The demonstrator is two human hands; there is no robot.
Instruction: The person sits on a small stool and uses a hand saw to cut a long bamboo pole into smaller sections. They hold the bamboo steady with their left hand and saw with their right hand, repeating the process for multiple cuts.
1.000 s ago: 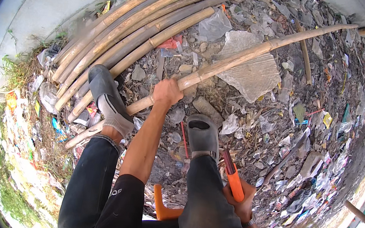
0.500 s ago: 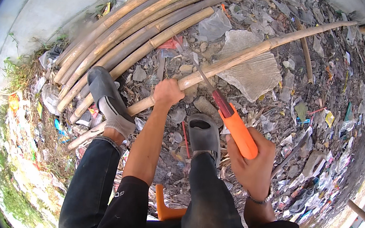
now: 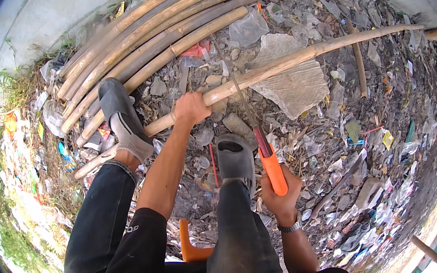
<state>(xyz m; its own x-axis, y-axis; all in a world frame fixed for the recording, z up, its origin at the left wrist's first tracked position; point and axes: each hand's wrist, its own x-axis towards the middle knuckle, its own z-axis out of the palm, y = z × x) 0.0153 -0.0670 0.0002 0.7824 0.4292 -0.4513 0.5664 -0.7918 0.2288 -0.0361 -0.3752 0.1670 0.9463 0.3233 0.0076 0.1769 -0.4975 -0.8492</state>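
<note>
Bamboo pole [image 3: 271, 69] is gripped by left hand [image 3: 192, 108]; orange-handled saw [image 3: 265, 156] is clenched in right hand [image 3: 278, 197], over scattered plastic wrappers [image 3: 389, 139].

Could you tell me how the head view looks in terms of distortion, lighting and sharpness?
Head view: strong fisheye bending, so the bamboo pole and the stacked bamboo poles curve toward the dark circular rim; even daylight with soft shadows; pale concrete at upper left is nearly washed out; the left hand, right hand and orange-handled knife look fairly sharp.
</note>
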